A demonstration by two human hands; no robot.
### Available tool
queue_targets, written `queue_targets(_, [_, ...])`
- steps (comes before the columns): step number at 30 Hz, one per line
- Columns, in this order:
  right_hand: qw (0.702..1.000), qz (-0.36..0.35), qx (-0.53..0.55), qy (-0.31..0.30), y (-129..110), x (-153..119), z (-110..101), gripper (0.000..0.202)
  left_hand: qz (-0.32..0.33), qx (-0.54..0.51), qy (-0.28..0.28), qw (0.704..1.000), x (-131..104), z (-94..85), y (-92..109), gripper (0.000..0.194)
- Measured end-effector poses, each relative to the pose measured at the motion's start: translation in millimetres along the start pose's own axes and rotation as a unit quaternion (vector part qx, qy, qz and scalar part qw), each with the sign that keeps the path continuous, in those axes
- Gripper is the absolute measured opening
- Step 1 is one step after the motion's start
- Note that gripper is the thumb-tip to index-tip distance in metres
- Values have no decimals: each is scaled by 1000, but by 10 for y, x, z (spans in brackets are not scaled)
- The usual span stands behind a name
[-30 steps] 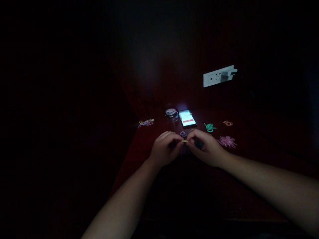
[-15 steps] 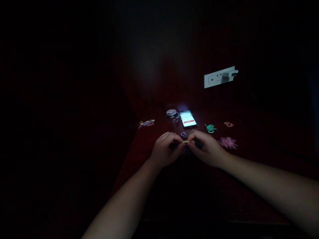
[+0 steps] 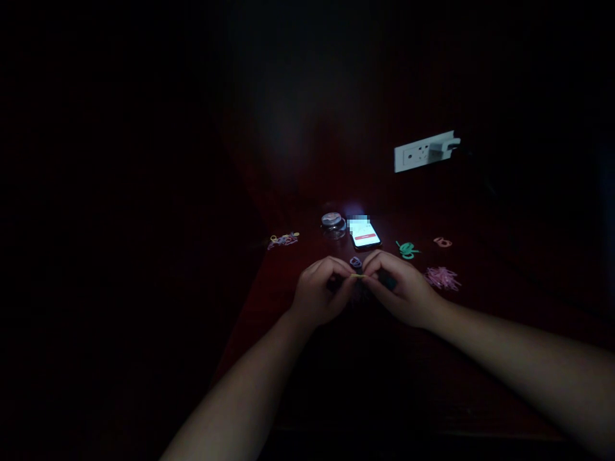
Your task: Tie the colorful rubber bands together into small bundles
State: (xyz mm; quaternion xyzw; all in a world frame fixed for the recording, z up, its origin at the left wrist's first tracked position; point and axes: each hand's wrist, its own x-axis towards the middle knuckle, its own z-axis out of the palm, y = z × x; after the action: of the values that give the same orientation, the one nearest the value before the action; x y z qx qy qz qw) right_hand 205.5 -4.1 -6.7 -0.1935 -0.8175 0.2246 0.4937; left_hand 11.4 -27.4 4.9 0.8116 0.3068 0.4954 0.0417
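Note:
Between my two hands, a small yellow rubber band [image 3: 358, 276] is pinched and looks thin and drawn straight. My left hand [image 3: 321, 288] grips its left end between thumb and forefinger. At the other end, my right hand [image 3: 402, 287] holds it in the same kind of pinch. Just beyond the fingertips lies a little group of lilac bands [image 3: 355, 262]. Under the hands some more small pieces show dimly, too dark to make out.
On the dark red table [image 3: 259, 307] are a mixed pile of bands [image 3: 284, 240], a lidded clear jar [image 3: 333, 226], a lit phone [image 3: 366, 234], green bands [image 3: 407, 250], orange bands [image 3: 442, 242] and a pink pile [image 3: 442, 278]. A socket panel [image 3: 417, 154] with a plug is on the wall.
The yellow band looks thinner and straighter between my fingertips than before. Both hands stay almost in place; the whole view has shifted slightly.

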Motion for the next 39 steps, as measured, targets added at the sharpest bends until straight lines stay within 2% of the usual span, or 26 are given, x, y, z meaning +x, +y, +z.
queue_targets(12, [999,27,-5,-23,43,-21,3,8,-26,34,10,999,-26,-29,-24,10])
queue_targets(15, [999,33,-7,-22,36,-13,2,8,-58,81,38,994,-13,-103,-127,9])
queue_targets(18, [999,35,-14,-19,24,-5,2,9,-130,136,75,979,-6,-223,-337,6])
queue_targets(24, [999,36,-18,-18,42,-17,6,8,-215,150,25,965,-46,-342,-705,11])
queue_targets(30, [999,41,-35,-10,59,-7,4,8,-238,165,5,957,-76,-343,-836,14])
queue_targets(39, [998,37,-55,-3,66,-7,-6,9,-306,152,-33,939,-145,-334,-1042,17])
